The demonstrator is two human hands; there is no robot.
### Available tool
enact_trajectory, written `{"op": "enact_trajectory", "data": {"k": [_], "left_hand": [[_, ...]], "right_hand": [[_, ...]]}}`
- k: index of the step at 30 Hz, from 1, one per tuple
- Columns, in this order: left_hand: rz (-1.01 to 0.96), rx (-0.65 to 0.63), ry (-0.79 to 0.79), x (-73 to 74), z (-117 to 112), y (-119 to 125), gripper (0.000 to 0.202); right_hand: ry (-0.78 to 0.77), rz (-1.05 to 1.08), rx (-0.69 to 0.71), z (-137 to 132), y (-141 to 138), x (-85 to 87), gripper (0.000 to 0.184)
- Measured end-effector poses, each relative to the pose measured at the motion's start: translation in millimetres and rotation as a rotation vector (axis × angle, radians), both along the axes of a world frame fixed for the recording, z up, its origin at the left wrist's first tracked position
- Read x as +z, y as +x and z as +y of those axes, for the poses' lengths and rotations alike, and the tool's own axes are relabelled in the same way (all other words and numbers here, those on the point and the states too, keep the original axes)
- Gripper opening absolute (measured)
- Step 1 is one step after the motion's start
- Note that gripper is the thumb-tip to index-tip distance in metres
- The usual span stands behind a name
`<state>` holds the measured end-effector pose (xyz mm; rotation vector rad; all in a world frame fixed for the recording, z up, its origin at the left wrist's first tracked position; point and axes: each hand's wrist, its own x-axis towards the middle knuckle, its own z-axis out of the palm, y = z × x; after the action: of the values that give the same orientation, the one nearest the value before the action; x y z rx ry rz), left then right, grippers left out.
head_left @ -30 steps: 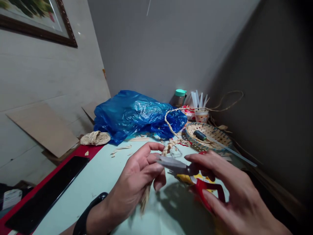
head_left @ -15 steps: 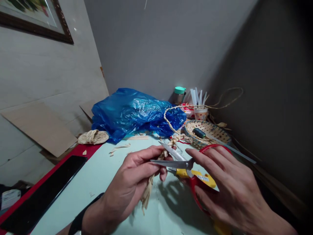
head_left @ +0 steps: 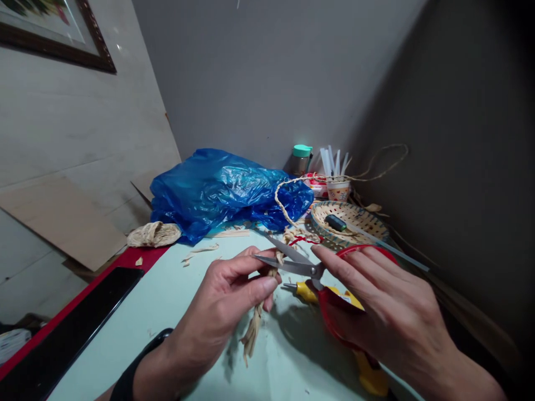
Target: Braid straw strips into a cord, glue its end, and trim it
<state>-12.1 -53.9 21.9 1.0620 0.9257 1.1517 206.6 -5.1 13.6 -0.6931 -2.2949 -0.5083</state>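
Between thumb and fingers, my left hand (head_left: 228, 298) pinches a braided straw cord (head_left: 253, 328), whose frayed end hangs below the grip. The cord runs away from me, forming a knotted part and a long thin loop. My right hand (head_left: 388, 312) has its fingers in the red handles of a pair of scissors (head_left: 298, 267). The blades are parted, one on each side of the cord just above my left fingers. Under the scissors lies a yellow-handled tool (head_left: 309, 292) with a thin metal tip, partly hidden by my right hand.
A blue plastic bag (head_left: 221, 189) lies at the back. Right of it stand a green-lidded jar (head_left: 301, 160) and a cup (head_left: 337, 190) of white sticks. A woven basket (head_left: 368, 223) holds a dark spool (head_left: 335, 223). A straw bundle (head_left: 154, 234) and a black panel (head_left: 83, 328) are at left.
The scissors have shifted slightly up and left, bringing their parted blades around the cord above my left fingers. My left thumb has moved a little along the cord. The view has shifted slightly.
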Motion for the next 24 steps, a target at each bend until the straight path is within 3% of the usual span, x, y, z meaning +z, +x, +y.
{"op": "enact_trajectory", "data": {"k": [8, 13, 18, 21, 24], "left_hand": [[0.15, 0.019, 0.052, 0.8, 0.6, -0.5, 0.019], [0.089, 0.015, 0.051, -1.2, 3.0, 0.8, 0.019], [-0.07, 0.001, -0.033, -2.2, 6.5, 3.0, 0.008], [-0.146, 0.006, -0.08, -3.1, 9.1, 3.3, 0.019], [-0.165, 0.025, -0.093, -3.7, 10.2, 3.5, 0.027]], "right_hand": [[0.011, 0.011, -0.004, -1.4, 2.3, -4.5, 0.038], [0.012, -0.001, -0.016, 1.3, 1.1, -8.8, 0.037], [0.018, 0.014, -0.04, 2.9, -0.1, -12.1, 0.026], [-0.054, 0.102, -0.019, 1.5, -2.3, -12.1, 0.025], [-0.29, 0.359, 0.007, -2.1, -7.2, -8.6, 0.019]]}}
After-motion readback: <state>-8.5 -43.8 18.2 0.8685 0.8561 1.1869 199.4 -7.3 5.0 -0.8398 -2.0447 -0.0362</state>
